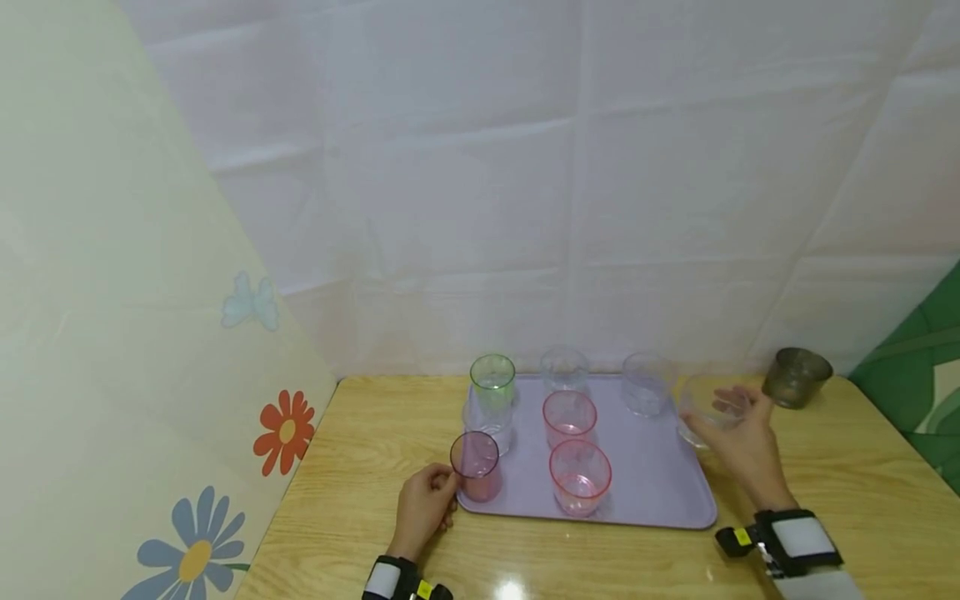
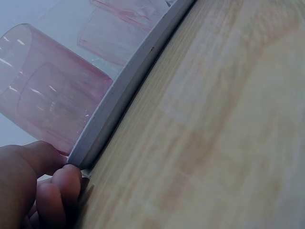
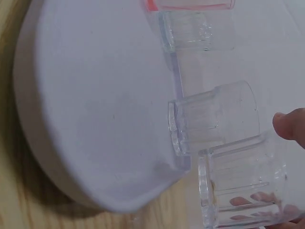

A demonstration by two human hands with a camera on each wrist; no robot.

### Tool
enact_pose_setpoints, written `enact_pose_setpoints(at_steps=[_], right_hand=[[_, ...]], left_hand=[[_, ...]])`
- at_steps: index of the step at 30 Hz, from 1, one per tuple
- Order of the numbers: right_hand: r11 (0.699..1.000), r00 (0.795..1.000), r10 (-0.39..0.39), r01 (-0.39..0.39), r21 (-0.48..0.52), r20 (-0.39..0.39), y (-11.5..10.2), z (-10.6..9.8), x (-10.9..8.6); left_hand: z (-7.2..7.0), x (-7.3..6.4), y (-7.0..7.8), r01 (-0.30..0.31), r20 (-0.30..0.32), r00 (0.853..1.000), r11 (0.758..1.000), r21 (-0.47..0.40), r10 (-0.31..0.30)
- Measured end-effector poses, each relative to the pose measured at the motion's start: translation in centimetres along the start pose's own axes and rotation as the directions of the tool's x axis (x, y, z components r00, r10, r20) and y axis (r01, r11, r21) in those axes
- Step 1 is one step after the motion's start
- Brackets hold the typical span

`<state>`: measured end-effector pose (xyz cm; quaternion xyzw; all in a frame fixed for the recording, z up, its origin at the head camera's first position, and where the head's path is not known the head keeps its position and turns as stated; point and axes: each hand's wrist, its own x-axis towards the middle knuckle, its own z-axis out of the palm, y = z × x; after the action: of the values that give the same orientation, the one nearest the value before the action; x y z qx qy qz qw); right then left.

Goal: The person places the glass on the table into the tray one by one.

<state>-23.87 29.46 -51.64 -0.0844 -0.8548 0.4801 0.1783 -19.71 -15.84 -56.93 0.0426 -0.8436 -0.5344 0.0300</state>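
My right hand holds a clear glass upright at the tray's right edge, thumb on one side and fingers round the other. In the right wrist view that glass stands beside another clear glass on the tray. My left hand pinches the near left corner of the lilac tray between thumb and fingers. Right next to it stands a purple-pink glass. Whether the held glass touches the table cannot be told.
On the tray stand two pink glasses, a green glass and several clear glasses. A dark grey glass stands on the wooden table at the far right. A white sheet hangs behind.
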Motion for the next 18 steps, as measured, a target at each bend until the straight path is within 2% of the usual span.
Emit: enact_pose_setpoints(at_steps=[18], right_hand=[[0.999, 0.999, 0.013, -0.014, 0.034, 0.039, -0.7, 1.5, -1.2]], left_hand=[[0.1, 0.2, -0.3, -0.002, 0.003, 1.000, 1.000, 0.013, 0.002]])
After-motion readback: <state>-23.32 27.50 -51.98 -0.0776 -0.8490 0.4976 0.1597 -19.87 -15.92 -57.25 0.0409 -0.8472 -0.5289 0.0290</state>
